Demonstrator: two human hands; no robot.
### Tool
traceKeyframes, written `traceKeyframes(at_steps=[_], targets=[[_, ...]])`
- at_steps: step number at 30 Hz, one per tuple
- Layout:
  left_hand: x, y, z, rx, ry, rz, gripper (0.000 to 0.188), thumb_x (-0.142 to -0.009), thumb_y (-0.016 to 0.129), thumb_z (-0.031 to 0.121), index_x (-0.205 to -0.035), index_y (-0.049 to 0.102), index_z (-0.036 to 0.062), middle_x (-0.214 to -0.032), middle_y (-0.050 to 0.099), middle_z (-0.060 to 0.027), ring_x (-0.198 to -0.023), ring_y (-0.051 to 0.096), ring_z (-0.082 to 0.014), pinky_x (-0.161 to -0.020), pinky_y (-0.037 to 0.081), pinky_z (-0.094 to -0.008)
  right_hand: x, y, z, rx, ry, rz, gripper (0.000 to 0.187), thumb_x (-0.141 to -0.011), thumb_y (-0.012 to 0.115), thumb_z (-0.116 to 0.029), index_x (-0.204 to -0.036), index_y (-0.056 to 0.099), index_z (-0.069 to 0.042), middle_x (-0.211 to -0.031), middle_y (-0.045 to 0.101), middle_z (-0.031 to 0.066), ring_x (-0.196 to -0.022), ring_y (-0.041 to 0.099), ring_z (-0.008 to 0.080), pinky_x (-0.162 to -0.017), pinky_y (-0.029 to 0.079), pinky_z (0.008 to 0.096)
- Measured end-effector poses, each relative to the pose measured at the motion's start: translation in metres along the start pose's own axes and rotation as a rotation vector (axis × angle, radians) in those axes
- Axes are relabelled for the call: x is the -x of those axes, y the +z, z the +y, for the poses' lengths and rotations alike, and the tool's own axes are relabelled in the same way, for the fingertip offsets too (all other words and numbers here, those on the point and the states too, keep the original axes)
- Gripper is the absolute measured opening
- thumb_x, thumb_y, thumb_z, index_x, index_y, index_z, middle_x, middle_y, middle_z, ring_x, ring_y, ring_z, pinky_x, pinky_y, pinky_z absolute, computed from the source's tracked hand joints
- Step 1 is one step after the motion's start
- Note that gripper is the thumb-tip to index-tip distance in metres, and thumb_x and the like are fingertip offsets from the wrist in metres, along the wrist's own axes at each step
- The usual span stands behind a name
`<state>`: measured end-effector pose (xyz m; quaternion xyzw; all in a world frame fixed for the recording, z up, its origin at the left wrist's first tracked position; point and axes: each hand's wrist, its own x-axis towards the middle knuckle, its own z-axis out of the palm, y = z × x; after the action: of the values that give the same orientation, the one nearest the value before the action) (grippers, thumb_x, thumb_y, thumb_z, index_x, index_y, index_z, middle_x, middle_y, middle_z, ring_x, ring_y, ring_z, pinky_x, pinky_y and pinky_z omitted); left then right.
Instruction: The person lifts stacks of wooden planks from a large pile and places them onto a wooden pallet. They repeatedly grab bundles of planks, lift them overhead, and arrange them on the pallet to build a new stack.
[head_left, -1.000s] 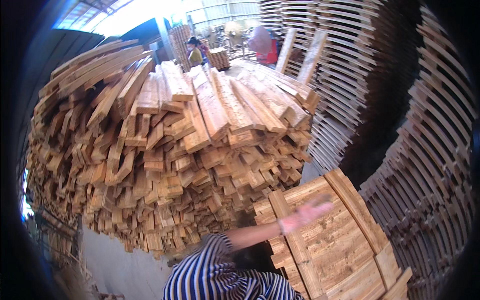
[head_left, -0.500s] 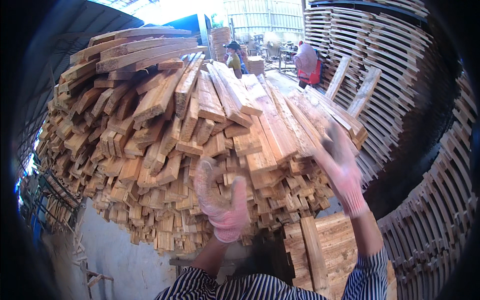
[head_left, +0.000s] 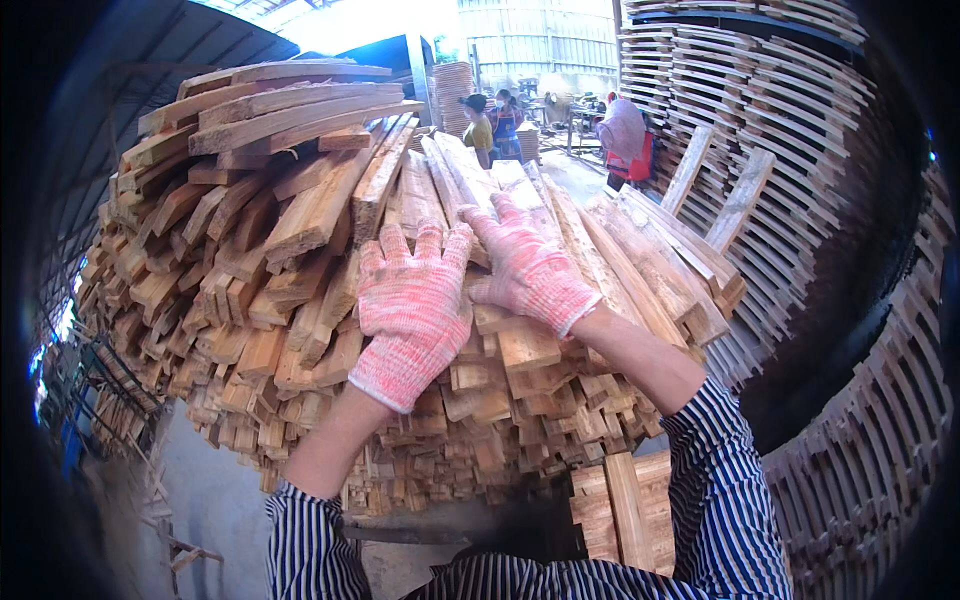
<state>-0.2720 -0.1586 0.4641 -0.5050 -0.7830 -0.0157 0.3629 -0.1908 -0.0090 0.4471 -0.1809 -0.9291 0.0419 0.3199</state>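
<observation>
A large pile of rough wooden boards (head_left: 300,225) lies before me, many with their cut ends toward me. My left hand (head_left: 412,300), in a pink and white knit glove, reaches over board ends at the pile's middle, fingers stretched out and spread. Close to its right, my right hand (head_left: 532,268), gloved alike, lies across the top of a pale board (head_left: 468,172), with its fingers extended and thumb toward the left hand. Both hands are open; the wood under the palms is hidden. More loose boards (head_left: 640,265) lie to the right of my right hand.
Tall stacks of slatted wood (head_left: 740,100) rise at the right, with two boards (head_left: 740,200) leaning there. A low stack of planks (head_left: 628,510) stands near my body. Farther back, people (head_left: 480,130) stand at the left and a person in red (head_left: 628,140) at the right.
My right hand has swung left from the right-hand boards to the middle of the pile. My left hand has moved up onto the board ends, and the hands are now close together.
</observation>
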Motion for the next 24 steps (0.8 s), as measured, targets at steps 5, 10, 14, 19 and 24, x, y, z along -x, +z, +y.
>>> traceKeyframes(at_steps=[5,10,14,19,24], targets=[[-0.001,-0.004,-0.007,-0.049,0.044,-0.057,0.073,-0.092,0.062,0.053,-0.153,0.045,0.0171,-0.147,0.053,-0.0127,-0.135,0.047,-0.0393,-0.112,0.036,-0.0561,0.004,0.030,-0.016,0.011,0.011,0.217,0.098,-0.071,0.086,-0.022,-0.155,0.037,-0.008,-0.155,0.033,0.0358,-0.140,0.039,0.0526,-0.116,0.038,0.0534],[-0.004,-0.002,-0.002,-0.031,0.055,-0.036,0.070,-0.088,0.069,0.048,-0.147,0.049,0.0165,-0.146,0.053,-0.0105,-0.131,0.049,-0.0369,-0.108,0.039,-0.0523,-0.003,0.000,0.003,-0.098,0.079,0.091,0.095,-0.065,0.090,-0.028,-0.148,0.046,-0.011,-0.151,0.041,0.0287,-0.132,0.051,0.0459,-0.108,0.047,0.0505],[-0.015,-0.013,0.001,-0.080,0.038,-0.089,0.070,-0.087,0.072,0.039,-0.150,0.048,0.0196,-0.144,0.055,-0.0116,-0.127,0.053,-0.0349,-0.103,0.041,-0.0516,-0.013,-0.001,0.034,-0.121,0.104,0.078,0.095,-0.063,0.091,-0.036,-0.144,0.050,-0.011,-0.148,0.044,0.0244,-0.130,0.053,0.0432,-0.107,0.048,0.0470],[-0.057,0.019,0.016,-0.101,0.207,-0.166,0.060,-0.096,0.063,0.021,-0.153,0.043,0.0215,-0.144,0.054,-0.0182,-0.133,0.052,-0.0377,-0.110,0.037,-0.0575,-0.006,0.024,0.040,-0.046,0.290,0.181,0.100,-0.064,0.091,-0.034,-0.149,0.043,-0.012,-0.160,0.025,0.0299,-0.145,0.032,0.0492,-0.115,0.040,0.0527],[-0.089,0.042,0.016,-0.021,0.299,-0.125,0.050,-0.098,0.049,0.008,-0.147,0.045,0.0020,-0.109,0.073,-0.0225,-0.098,0.073,-0.0369,-0.078,0.059,-0.0474,-0.020,0.031,0.033,-0.120,0.341,0.155,0.093,-0.067,0.090,-0.031,-0.146,0.044,-0.015,-0.159,0.026,0.0296,-0.143,0.034,0.0509,-0.113,0.042,0.0567]])
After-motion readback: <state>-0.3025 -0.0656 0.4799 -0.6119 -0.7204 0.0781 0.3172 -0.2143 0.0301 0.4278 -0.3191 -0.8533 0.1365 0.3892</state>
